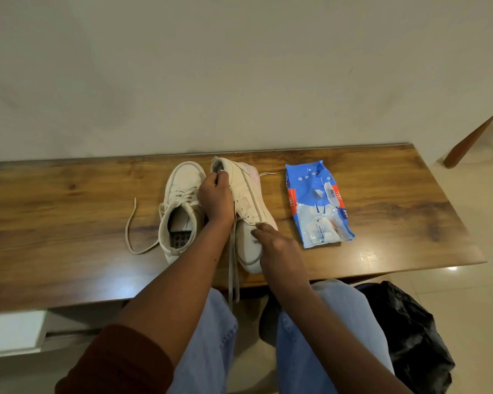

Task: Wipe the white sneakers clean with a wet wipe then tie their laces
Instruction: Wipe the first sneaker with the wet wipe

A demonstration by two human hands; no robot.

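Observation:
Two white sneakers stand on the wooden table. The left sneaker is upright with its toe away from me, and its loose lace loops over the table. The right sneaker is tipped on its side with its toe toward me. My left hand grips it at the collar, fingers curled. My right hand holds its toe. I cannot tell whether a wipe lies under either hand. The right sneaker's untied laces hang over the table's front edge.
A blue pack of wet wipes lies on the table right of the sneakers. A black plastic bag sits on the floor by my right knee. A wooden chair leg shows at the far right. A wall runs behind the table.

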